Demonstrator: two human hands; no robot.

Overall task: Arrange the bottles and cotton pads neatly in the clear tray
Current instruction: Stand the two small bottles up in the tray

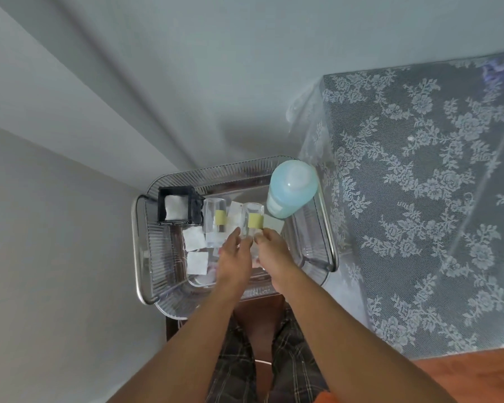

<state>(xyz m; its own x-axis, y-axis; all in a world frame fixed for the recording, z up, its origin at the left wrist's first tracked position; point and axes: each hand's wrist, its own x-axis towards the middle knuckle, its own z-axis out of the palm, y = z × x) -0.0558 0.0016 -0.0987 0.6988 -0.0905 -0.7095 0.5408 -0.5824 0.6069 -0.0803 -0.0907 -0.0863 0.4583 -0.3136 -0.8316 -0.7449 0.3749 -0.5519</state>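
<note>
Soft, dim, bluish light, no hard shadows. My clear tray (239,173) shows faint glare on its ribbed far wall. Wide-angle bending stretches the walls and my forearms toward the edges. Slightly soft overall.

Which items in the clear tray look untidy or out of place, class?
Loose cotton pads lie scattered at odd angles on the floor of the clear tray, while others sit stacked in the black holder. A clear bottle lies on its side. Both hands, left hand and right hand, grip a second clear bottle.
</note>
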